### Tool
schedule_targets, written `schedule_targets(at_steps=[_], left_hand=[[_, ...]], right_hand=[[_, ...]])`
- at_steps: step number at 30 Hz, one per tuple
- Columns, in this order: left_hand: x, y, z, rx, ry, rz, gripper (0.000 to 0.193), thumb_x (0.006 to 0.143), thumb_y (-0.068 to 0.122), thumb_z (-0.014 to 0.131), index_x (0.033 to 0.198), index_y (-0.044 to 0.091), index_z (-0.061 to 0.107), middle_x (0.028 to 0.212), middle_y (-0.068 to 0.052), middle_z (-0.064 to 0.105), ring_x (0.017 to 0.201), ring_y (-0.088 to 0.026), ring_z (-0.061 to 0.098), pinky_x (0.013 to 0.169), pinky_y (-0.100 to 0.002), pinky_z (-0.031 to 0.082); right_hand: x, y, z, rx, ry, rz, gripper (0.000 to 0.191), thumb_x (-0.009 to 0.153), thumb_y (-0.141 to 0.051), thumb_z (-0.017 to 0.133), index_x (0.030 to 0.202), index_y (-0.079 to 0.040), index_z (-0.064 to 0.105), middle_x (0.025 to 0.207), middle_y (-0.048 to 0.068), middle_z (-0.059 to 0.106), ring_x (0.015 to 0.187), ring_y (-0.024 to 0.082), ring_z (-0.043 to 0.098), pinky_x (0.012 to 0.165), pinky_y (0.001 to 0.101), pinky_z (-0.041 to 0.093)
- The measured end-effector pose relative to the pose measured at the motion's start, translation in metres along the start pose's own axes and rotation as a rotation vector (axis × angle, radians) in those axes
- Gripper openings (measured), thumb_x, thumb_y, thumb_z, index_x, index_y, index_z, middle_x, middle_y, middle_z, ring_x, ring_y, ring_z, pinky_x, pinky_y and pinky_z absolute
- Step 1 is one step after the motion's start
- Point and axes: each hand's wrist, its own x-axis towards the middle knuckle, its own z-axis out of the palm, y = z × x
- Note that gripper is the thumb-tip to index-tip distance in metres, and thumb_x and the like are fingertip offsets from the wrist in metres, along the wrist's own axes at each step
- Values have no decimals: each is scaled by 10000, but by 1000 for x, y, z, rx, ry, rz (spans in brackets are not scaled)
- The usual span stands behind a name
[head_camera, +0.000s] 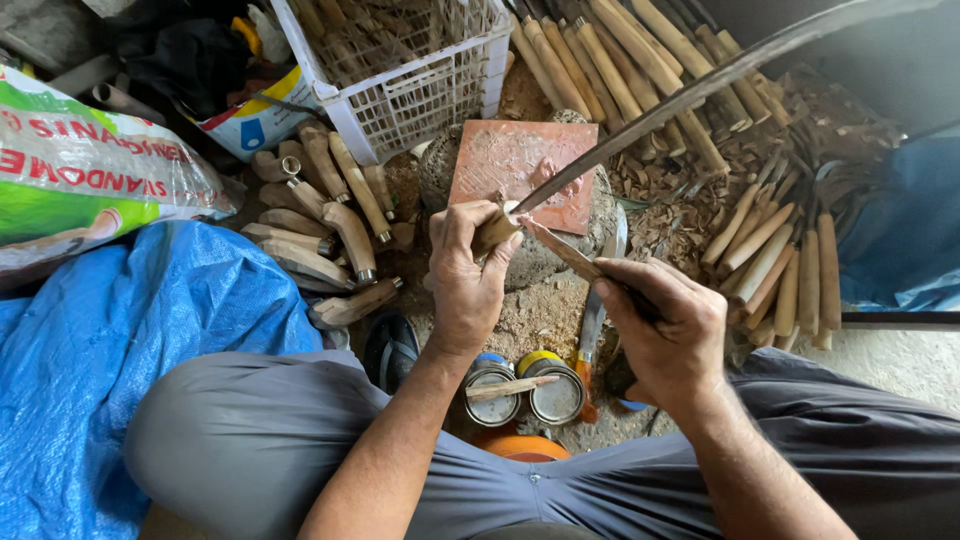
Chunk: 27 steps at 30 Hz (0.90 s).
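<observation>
The left hand wraps its fingers tight around a wooden handle, with the thumb pressed along its side. From that handle a long curved blade runs up and away to the right, well past the fingertips. The right hand closes its fingers on a thin dark tool, whose tip points up and left and meets the handle just beside the left thumb.

Right behind the left fingers sits a rounded stone with a flat reddish tile on top; the handle rests against its near edge. Below the right fingers, a file with an orange grip lies on the ground, its blade pointing up toward the stone. Between the two wrists stand two small tins with a wood sliver laid across them.

To the left of the left fingers lies a heap of carved handles, some with metal rings at the end. Farther beyond them stands a white basket with more wooden pieces inside. To the right of the right fingers a row of plain wooden blanks lies beside wood shavings. A blue tarp covers the floor by the person's left knee, and a printed sack lies above it.
</observation>
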Motion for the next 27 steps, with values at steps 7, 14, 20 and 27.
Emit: schedule_targets(at_steps=[7, 14, 20, 27], left_hand=[[-3, -11, 10, 96, 63, -75, 300, 920, 124, 809, 1138, 73, 609, 1096, -30, 623, 1002, -165, 562, 860, -316, 546], [4, -31, 6, -369, 53, -371, 355, 1001, 228, 710, 1327, 117, 622, 1143, -18, 671, 985, -115, 614, 854, -266, 536], [-3, -49, 15, -251, 62, -189, 369, 1034, 179, 713, 1384, 111, 620, 1218, -30, 657, 1106, -137, 619, 968, -284, 543], [-7, -59, 22, -406, 27, -452, 422, 1020, 143, 717, 1430, 111, 616, 967, 9, 607, 817, -92, 549, 742, -273, 500]], right_hand=[[-3, 18, -11, 359, -190, 0, 195, 906, -28, 752, 1100, -48, 769, 930, 36, 775, 761, 90, 715, 669, 226, 585], [23, 117, 10, 22, -32, 388, 269, 946, -70, 742, 1211, -114, 764, 1058, 65, 783, 860, 119, 703, 689, 266, 562], [6, 173, 62, -292, -149, 344, 242, 998, -131, 688, 1228, -135, 762, 1078, 87, 765, 818, 203, 716, 697, 332, 589], [8, 203, 92, -282, -194, 373, 280, 982, -101, 660, 1250, -46, 717, 1076, 131, 745, 810, 219, 725, 715, 343, 608]])
